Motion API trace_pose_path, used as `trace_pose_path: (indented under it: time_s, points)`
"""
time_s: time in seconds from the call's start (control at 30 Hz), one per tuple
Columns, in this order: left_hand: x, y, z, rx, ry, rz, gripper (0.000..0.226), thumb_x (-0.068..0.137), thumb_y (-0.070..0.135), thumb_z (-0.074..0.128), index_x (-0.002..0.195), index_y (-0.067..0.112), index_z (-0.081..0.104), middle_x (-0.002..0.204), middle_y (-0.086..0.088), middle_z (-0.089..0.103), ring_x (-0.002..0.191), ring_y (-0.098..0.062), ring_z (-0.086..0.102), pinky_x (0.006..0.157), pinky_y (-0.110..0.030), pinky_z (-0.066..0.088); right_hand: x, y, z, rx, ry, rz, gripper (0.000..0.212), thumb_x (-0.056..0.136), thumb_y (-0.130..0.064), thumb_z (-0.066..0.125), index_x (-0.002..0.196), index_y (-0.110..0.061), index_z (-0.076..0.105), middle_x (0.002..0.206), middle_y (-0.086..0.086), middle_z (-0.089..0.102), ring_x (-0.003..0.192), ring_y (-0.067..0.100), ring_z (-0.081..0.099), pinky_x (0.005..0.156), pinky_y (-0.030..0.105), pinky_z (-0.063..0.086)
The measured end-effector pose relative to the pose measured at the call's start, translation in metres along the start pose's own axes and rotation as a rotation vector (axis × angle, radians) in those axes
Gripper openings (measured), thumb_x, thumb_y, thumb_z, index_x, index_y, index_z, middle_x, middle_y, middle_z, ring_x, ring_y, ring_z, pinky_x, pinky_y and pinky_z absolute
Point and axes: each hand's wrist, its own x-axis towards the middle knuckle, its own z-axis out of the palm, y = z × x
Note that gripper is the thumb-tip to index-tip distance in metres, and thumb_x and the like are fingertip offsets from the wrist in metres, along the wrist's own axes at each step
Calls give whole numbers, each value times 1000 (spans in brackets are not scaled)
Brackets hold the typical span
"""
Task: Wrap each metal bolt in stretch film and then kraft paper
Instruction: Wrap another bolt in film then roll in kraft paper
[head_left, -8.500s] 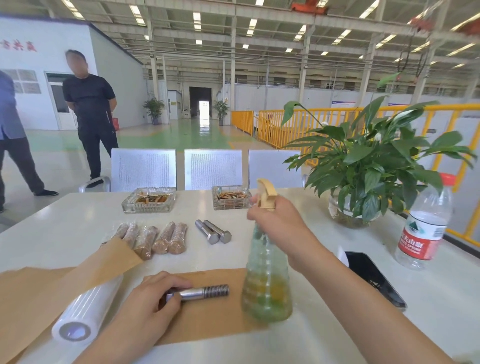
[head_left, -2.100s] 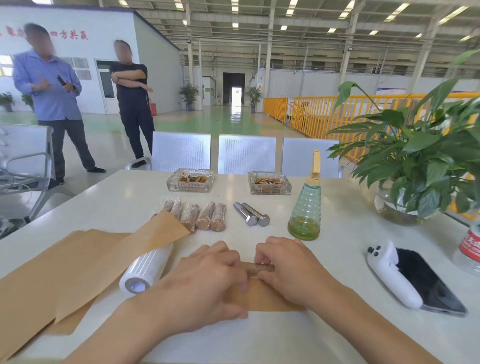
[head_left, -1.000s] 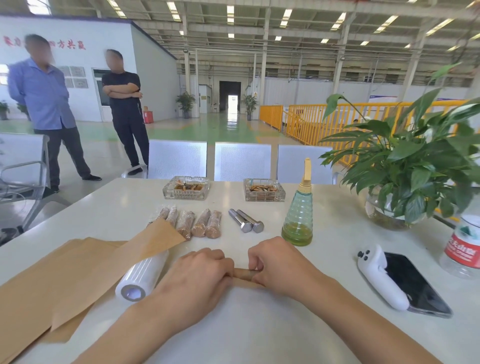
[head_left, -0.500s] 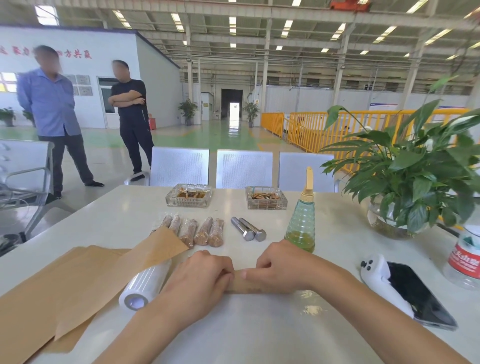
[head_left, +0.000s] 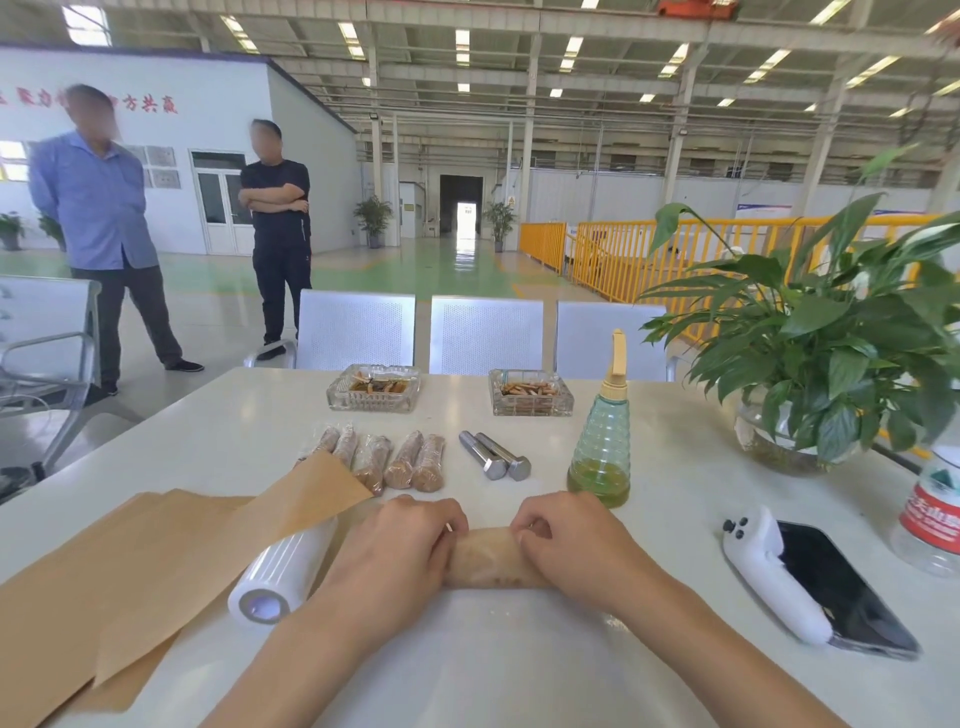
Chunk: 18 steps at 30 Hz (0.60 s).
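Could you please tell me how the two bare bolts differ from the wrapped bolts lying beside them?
The bare bolts show shiny grey metal with hex heads; the wrapped bolts are brown bundles under clear film. There are two bare bolts, but about five wrapped bolts. Both groups lie side by side on the table, untouched by either hand.

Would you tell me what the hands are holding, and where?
Both hold one kraft-paper roll on the table: left hand at its left end, right hand at its right.

I'm seeing a kraft-wrapped bolt (head_left: 493, 564) lying crosswise at the table's near edge, five wrapped bolts (head_left: 387, 460) sitting in a row behind, two bare metal bolts (head_left: 493, 457) lying beside them, stretch film roll (head_left: 283, 577) left, kraft sheets (head_left: 130, 577) partly overlapping it.
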Motion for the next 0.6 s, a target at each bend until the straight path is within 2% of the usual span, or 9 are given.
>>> trace_pose_path:
  time_s: [0.17,0.27,0.4,0.53,0.6]
  points:
    - [4,0,-3,-37,-17,16,21,97,26,54,113,39,57,90,16,68,94,-9,59,77,-32,49,-9,5,16,57,142,-2,15,90,-29,57,100,-37,64,79,-12,66,82,8,60,73,29,50]
    - [6,-4,-5,-28,-24,38,16,95,25,57,105,38,61,94,16,61,95,-10,59,80,-33,50,-14,8,27,82,219,-22,18,89,-28,56,103,-39,59,84,-14,61,87,6,55,79,29,49]
    - [4,-11,-7,30,-58,49,28,95,21,49,105,39,67,97,15,60,99,-11,59,82,-31,48,-16,15,36,42,357,-148,17,88,-22,63,93,-38,61,105,-23,52,106,1,43,92,27,36]
    - [2,-14,-5,64,-44,44,38,88,15,47,102,41,70,95,16,63,100,-10,58,90,-33,44,-16,15,39,-24,411,-217,23,85,-12,66,77,-33,69,92,-23,58,101,3,42,87,26,31]
    - [2,-14,-3,56,-25,8,41,82,12,48,98,41,71,88,17,61,96,-9,57,84,-30,41,-17,14,39,-41,430,-226,23,85,-11,67,76,-32,71,91,-22,58,99,4,42,86,26,30]
